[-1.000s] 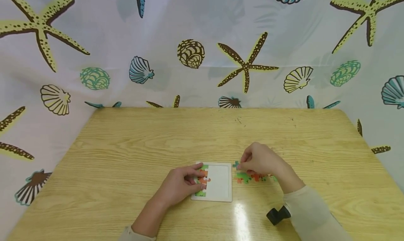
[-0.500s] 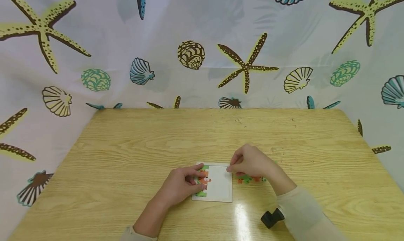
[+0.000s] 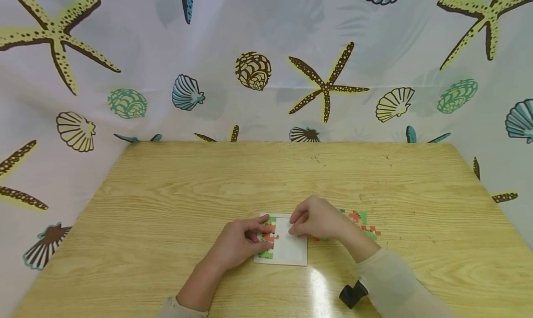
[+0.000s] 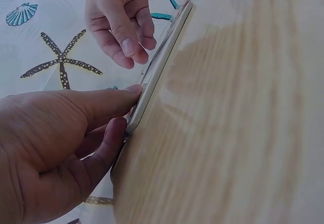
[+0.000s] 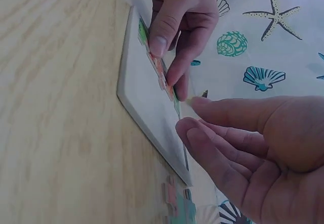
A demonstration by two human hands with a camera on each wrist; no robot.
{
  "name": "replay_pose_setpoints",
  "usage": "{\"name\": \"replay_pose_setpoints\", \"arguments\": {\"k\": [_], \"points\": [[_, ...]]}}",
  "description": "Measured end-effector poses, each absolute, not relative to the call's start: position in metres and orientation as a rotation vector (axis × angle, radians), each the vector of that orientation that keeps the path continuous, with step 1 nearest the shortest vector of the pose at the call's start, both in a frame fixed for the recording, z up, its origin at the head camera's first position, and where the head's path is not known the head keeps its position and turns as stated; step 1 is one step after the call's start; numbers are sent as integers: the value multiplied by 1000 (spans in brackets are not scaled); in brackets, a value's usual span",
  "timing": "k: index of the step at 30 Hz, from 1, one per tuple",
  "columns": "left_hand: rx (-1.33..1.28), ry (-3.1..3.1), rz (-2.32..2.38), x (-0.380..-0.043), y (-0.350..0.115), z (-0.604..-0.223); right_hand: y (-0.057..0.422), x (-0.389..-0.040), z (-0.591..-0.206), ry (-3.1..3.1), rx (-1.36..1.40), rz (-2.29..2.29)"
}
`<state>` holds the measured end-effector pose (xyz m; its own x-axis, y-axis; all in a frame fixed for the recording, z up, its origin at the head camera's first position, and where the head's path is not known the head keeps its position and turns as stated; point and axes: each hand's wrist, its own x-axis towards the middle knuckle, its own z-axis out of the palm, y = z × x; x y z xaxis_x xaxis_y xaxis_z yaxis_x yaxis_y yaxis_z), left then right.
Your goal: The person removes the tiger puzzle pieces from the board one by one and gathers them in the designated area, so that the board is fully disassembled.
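A square white puzzle tray [image 3: 291, 253] lies on the table, with a column of joined pieces [image 3: 265, 255] in green and orange along its left side. My left hand [image 3: 233, 244] rests on that column, thumb and index finger spread apart with their tips on the pieces. Over the tray's upper right part is my right hand [image 3: 318, 220], its thumb and index finger pinching a small puzzle piece [image 5: 190, 101]. Only a pale yellowish edge of that piece shows in the right wrist view; the fingers hide the rest.
Several loose puzzle pieces [image 3: 359, 216] in green and red lie right of the tray, partly under the right forearm. A black device [image 3: 351, 295] sits at the right wrist. Around the wooden table [image 3: 187, 183] hangs a cloth [image 3: 258, 26] printed with shells and starfish.
My right hand has moved left from the loose pieces to over the tray, carrying a blue-green puzzle piece. More of the loose pieces now show. The left hand has stayed in place.
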<state>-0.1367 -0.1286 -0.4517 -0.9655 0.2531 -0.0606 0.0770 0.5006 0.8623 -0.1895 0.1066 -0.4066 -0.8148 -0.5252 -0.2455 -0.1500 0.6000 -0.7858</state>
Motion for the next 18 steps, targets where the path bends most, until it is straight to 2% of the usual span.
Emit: {"name": "replay_pose_setpoints", "arguments": {"k": [18], "points": [[372, 2602, 1436, -133, -131, -453, 79, -184, -428, 2338, -624, -1198]]}}
